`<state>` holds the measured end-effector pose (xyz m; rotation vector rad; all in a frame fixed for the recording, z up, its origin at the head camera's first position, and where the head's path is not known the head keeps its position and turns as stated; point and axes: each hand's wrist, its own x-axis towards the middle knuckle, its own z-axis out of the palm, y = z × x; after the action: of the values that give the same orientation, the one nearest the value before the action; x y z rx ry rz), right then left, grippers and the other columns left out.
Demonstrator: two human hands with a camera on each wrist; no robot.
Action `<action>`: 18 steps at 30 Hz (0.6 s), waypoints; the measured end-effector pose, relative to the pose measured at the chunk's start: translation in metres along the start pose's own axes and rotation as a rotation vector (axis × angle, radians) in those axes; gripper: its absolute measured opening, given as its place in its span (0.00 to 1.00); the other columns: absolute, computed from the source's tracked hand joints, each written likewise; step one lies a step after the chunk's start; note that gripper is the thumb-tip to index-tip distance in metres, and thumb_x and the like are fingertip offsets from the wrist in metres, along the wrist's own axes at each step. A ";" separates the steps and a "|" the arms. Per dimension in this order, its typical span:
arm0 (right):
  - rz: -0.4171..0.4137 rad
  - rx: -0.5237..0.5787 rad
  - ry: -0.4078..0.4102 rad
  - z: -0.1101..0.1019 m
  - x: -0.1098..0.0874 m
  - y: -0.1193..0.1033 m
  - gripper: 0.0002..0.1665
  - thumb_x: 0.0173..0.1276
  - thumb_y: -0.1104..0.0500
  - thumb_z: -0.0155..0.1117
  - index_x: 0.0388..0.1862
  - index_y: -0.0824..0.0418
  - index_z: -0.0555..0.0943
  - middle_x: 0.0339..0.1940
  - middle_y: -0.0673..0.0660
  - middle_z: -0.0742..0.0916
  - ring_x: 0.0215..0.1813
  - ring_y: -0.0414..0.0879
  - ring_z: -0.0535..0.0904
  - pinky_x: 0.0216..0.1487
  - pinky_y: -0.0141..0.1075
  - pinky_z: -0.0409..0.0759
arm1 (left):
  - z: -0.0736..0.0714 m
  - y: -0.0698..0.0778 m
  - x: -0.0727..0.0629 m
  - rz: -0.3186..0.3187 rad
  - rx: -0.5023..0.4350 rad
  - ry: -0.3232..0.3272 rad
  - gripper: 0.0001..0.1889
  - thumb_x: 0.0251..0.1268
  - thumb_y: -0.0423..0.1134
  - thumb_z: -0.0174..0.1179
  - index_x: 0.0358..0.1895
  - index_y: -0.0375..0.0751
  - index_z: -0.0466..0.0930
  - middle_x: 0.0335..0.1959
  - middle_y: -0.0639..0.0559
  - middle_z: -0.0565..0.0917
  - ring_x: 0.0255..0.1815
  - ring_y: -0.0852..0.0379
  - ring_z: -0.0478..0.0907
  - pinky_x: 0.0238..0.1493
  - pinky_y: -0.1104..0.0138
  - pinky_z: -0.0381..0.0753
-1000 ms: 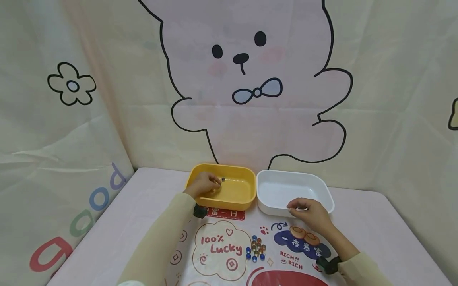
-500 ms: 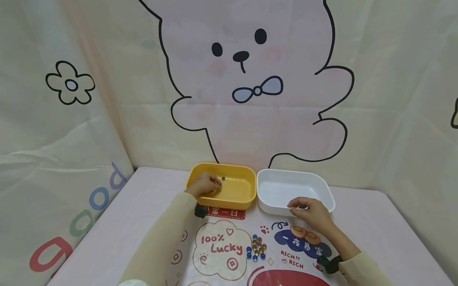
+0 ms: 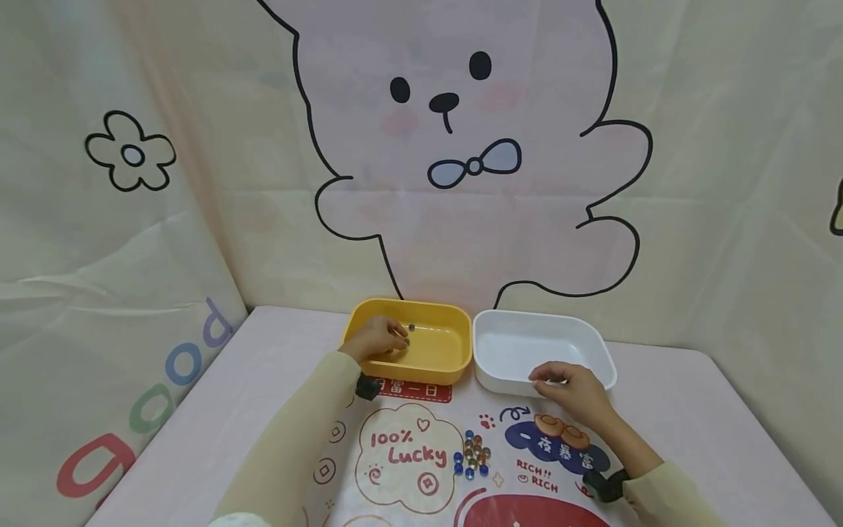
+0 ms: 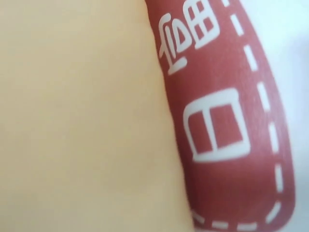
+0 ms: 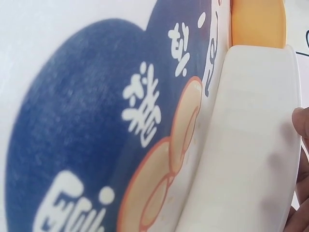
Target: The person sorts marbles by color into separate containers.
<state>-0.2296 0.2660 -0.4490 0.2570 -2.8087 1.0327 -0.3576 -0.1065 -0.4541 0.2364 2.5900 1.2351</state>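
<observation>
My left hand [image 3: 378, 337] reaches into the yellow tray [image 3: 454, 377], its fingers curled and pointing down toward the floor of the tray. A small dark marble [image 3: 407, 342] shows right at the fingertips; I cannot tell whether they pinch it. Just beyond lies another dark marble [image 3: 411, 327]. My right hand [image 3: 573, 391] grips the near rim of the white tray [image 3: 503, 384], thumb at the rim and fingers behind the wall. In the right wrist view, finger shadows show through the white wall [image 5: 251, 125]. The left wrist view holds only a sleeve [image 4: 82, 116] and a red printed label [image 4: 227, 183].
A cluster of blue, amber and clear marbles [image 3: 473, 455] lies on the printed tablecloth [image 3: 395, 505] in front of the trays. Both trays stand side by side near the back edge. Behind them hangs a cloth backdrop [image 3: 454, 241] with a cartoon bear.
The marble at my left fingertips shows more plainly now. Both hands stay almost where they were, and the trays and the marble cluster have not moved.
</observation>
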 end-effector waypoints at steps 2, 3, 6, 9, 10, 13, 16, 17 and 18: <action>-0.002 0.003 0.001 0.000 0.000 0.000 0.05 0.62 0.59 0.67 0.37 0.51 0.86 0.38 0.50 0.89 0.42 0.46 0.79 0.39 0.29 0.77 | -0.003 0.002 -0.003 -0.001 0.002 -0.008 0.12 0.57 0.36 0.67 0.45 0.39 0.84 0.33 0.49 0.81 0.24 0.59 0.75 0.27 0.72 0.75; -0.003 0.005 0.000 0.000 0.000 -0.001 0.05 0.62 0.59 0.67 0.37 0.51 0.86 0.38 0.50 0.89 0.42 0.46 0.79 0.39 0.29 0.78 | -0.004 0.003 -0.005 0.000 0.004 -0.012 0.13 0.57 0.36 0.66 0.46 0.38 0.84 0.33 0.48 0.81 0.25 0.58 0.75 0.27 0.71 0.75; 0.001 0.007 -0.002 -0.001 0.000 -0.001 0.05 0.62 0.59 0.67 0.37 0.51 0.86 0.38 0.50 0.89 0.42 0.46 0.80 0.39 0.29 0.78 | -0.008 0.008 -0.011 -0.002 0.012 -0.018 0.15 0.58 0.36 0.66 0.49 0.38 0.83 0.34 0.48 0.82 0.26 0.57 0.77 0.29 0.70 0.77; 0.009 0.010 -0.006 -0.002 -0.001 -0.002 0.05 0.62 0.59 0.67 0.37 0.51 0.86 0.38 0.50 0.89 0.42 0.46 0.80 0.40 0.30 0.78 | -0.011 0.013 -0.016 0.000 0.032 -0.025 0.17 0.58 0.37 0.66 0.51 0.39 0.82 0.36 0.48 0.82 0.30 0.55 0.78 0.33 0.68 0.80; 0.007 0.011 -0.008 -0.002 -0.001 -0.002 0.05 0.63 0.58 0.67 0.37 0.52 0.86 0.38 0.51 0.89 0.42 0.46 0.80 0.40 0.30 0.78 | -0.012 0.014 -0.018 0.000 0.040 -0.029 0.17 0.59 0.37 0.66 0.52 0.40 0.82 0.36 0.49 0.82 0.31 0.54 0.79 0.34 0.67 0.81; 0.010 0.019 -0.012 -0.002 -0.001 -0.003 0.05 0.63 0.58 0.67 0.37 0.52 0.86 0.38 0.51 0.89 0.42 0.46 0.80 0.40 0.31 0.78 | -0.013 0.019 -0.022 0.017 0.071 -0.034 0.17 0.59 0.38 0.67 0.52 0.41 0.82 0.37 0.49 0.83 0.33 0.53 0.80 0.37 0.66 0.82; 0.002 0.022 -0.015 -0.002 -0.001 -0.003 0.05 0.63 0.57 0.67 0.38 0.53 0.86 0.38 0.52 0.89 0.41 0.45 0.79 0.39 0.31 0.78 | -0.013 0.024 -0.026 0.044 0.116 -0.026 0.18 0.59 0.40 0.67 0.52 0.42 0.83 0.37 0.50 0.83 0.35 0.53 0.79 0.38 0.67 0.80; 0.006 0.022 -0.013 -0.002 -0.001 -0.003 0.05 0.63 0.58 0.67 0.38 0.52 0.86 0.39 0.51 0.89 0.41 0.45 0.79 0.39 0.31 0.78 | -0.013 0.026 -0.027 0.052 0.131 -0.021 0.18 0.59 0.40 0.67 0.52 0.42 0.83 0.37 0.50 0.83 0.35 0.54 0.79 0.38 0.67 0.79; 0.005 0.022 -0.013 -0.002 -0.001 -0.002 0.05 0.63 0.58 0.67 0.38 0.52 0.86 0.39 0.51 0.89 0.41 0.45 0.79 0.39 0.30 0.78 | -0.013 0.028 -0.028 0.058 0.145 -0.017 0.18 0.59 0.41 0.67 0.53 0.43 0.83 0.37 0.51 0.83 0.36 0.54 0.78 0.39 0.68 0.79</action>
<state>-0.2282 0.2656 -0.4460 0.2604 -2.8119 1.0666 -0.3337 -0.1061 -0.4196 0.3508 2.6779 1.0598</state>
